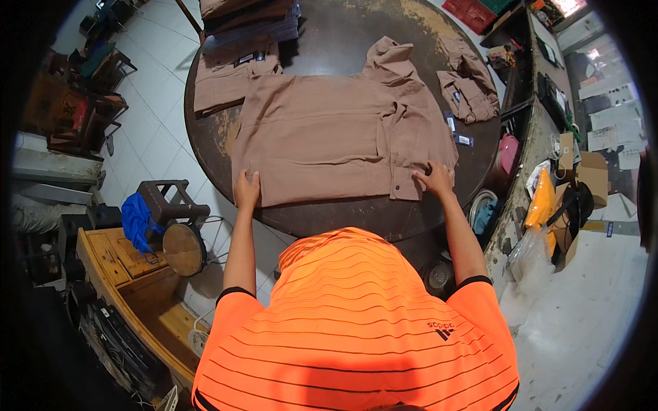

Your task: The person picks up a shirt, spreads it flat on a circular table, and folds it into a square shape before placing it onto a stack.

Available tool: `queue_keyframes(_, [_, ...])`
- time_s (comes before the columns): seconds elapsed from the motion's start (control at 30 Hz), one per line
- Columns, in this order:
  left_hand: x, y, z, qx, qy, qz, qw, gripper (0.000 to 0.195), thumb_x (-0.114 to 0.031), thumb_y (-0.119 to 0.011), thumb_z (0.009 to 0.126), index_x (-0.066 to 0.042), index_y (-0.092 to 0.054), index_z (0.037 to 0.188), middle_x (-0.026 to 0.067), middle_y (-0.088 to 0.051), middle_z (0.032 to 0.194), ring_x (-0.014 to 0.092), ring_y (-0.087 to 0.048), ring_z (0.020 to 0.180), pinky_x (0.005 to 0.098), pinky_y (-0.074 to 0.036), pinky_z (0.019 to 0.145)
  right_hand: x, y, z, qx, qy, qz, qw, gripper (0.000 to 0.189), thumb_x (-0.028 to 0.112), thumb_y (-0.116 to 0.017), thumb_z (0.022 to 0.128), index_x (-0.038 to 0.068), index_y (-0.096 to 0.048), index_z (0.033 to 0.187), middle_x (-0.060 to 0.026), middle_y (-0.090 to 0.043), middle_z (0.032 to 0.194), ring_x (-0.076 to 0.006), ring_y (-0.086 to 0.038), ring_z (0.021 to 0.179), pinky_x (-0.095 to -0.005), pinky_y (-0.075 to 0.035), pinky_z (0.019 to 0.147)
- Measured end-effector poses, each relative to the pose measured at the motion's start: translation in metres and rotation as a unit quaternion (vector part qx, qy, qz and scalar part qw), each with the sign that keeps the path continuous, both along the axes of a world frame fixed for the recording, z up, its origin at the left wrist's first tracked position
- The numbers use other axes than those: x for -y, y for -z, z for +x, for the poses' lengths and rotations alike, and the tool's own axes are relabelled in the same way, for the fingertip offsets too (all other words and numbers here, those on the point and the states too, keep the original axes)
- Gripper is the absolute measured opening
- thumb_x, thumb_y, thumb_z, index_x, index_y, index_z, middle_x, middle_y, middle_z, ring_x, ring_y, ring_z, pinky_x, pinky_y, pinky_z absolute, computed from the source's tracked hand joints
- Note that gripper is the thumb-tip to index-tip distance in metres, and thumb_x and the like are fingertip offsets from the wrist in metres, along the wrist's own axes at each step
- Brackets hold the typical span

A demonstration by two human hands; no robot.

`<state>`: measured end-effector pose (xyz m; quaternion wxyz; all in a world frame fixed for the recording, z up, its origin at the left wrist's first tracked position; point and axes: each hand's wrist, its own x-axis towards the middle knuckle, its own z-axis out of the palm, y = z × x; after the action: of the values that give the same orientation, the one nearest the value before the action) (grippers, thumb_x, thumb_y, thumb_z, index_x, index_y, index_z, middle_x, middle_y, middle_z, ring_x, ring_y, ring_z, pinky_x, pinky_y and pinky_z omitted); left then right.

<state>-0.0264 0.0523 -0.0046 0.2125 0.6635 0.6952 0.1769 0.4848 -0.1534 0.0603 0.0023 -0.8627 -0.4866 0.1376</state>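
Observation:
A brown long-sleeved shirt [318, 133] lies spread on the dark round table [334, 56], partly folded, with one sleeve laid lengthwise along its body. A buttoned cuff [403, 187] rests at the near right. My left hand [247, 190] grips the shirt's near left corner, thumb on top of the cloth. At the near right, my right hand [437, 180] holds the cloth beside the cuff, its fingertips partly hidden in the folds. Bunched fabric [389, 56] sticks out at the shirt's far right.
Folded brown garments [221, 82] and a dark clothes stack [252, 20] sit far left. Another brown garment [468, 82] and paper tags [464, 139] lie right. A plastic stool [172, 198] and wooden cabinet [123, 257] stand left, a cluttered counter [570, 287] right.

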Motion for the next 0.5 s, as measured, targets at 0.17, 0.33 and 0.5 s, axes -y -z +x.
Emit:
queue_keyframes(0.17, [0.0,-0.008,0.006,-0.028,-0.004,0.0,1.0,0.048,-0.035,-0.061,0.087,0.001,-0.056,0.118,0.0247,-0.061,0.114,0.041,-0.057,0.107,0.0455,-0.045,0.091,-0.031,-0.005,0.006,0.165,-0.08,0.176,0.967,0.036,0.044,-0.063,0.082,0.012,-0.072,0.094,-0.0116,-0.067,0.1,-0.033,-0.06,0.098,-0.0489,-0.038,0.093])
queue_keyframes(0.33, [-0.009,0.003,0.014,-0.056,0.019,0.049,0.997,0.045,-0.034,-0.059,0.088,0.001,-0.057,0.116,0.0241,-0.062,0.113,0.041,-0.057,0.106,0.0465,-0.044,0.09,-0.074,-0.022,0.045,-0.102,-0.008,-0.011,0.995,0.033,0.04,-0.064,0.084,0.008,-0.07,0.088,-0.0069,-0.068,0.079,-0.0251,-0.065,0.082,-0.0388,-0.046,0.084])
queue_keyframes(0.5, [-0.005,0.001,0.004,-0.038,0.008,0.015,0.999,0.043,-0.034,-0.059,0.088,0.0,-0.057,0.114,0.023,-0.062,0.112,0.042,-0.058,0.104,0.048,-0.044,0.09,-0.127,-0.103,0.043,-0.637,0.084,0.356,0.678,0.029,0.028,-0.058,0.093,0.004,-0.064,0.108,-0.0078,-0.068,0.102,-0.0145,-0.063,0.092,-0.0298,-0.048,0.08])
